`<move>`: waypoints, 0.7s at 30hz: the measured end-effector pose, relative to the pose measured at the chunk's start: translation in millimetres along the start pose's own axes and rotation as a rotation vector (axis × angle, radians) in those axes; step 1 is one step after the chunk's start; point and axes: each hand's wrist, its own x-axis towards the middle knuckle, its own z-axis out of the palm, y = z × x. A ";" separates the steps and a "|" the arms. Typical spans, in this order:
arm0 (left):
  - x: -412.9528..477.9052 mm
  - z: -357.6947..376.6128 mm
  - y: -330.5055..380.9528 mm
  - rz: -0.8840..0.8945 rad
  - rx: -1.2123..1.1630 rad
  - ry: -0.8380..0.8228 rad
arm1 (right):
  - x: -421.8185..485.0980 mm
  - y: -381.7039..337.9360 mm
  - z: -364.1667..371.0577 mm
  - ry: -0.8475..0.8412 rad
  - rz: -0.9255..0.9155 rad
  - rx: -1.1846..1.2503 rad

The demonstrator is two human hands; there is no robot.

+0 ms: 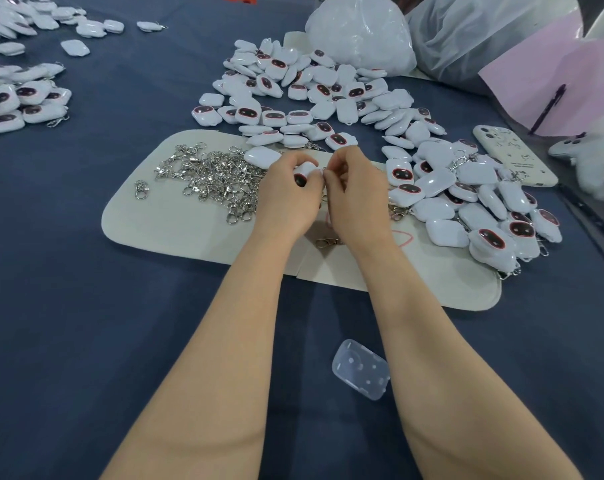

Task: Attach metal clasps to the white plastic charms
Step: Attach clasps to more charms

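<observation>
Blue tablecloth point(120, 341) — left hand point(286, 199), right hand point(356, 192); one charm point(305, 169) pinched.

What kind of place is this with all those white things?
Probably an assembly workshop. Heaps of white charms and a pile of metal clasps sit on the table, and the left hand and right hand work on one charm.

The charms point(323, 98) are glossy white plastic, smooth enough to catch the light, and the clasps point(210, 174) are bright polished metal. The mat point(162, 220) under them looks matt and cream, the tablecloth point(86, 306) a dull blue cloth. A plastic case point(360, 368) is clear and faintly frosted; the bags point(361, 32) are thin crinkled film.
</observation>
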 end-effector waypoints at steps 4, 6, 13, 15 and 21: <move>0.8 -0.5 -0.9 0.017 0.041 0.012 | 0.2 -0.2 -0.4 -0.006 -0.051 -0.020; 1.5 -1.8 -1.4 0.016 0.060 0.024 | -0.5 -1.0 0.1 -0.024 -0.077 -0.041; 1.5 -5.9 -3.8 0.048 0.188 0.052 | -3.2 -3.8 -1.7 -0.089 -0.118 -0.081; 1.3 -6.4 -5.3 0.050 0.228 0.063 | -3.9 -4.8 -1.9 -0.109 -0.120 -0.094; 2.5 -6.0 -7.1 0.113 0.355 0.060 | -6.1 -3.9 -0.7 -0.131 -0.089 -0.138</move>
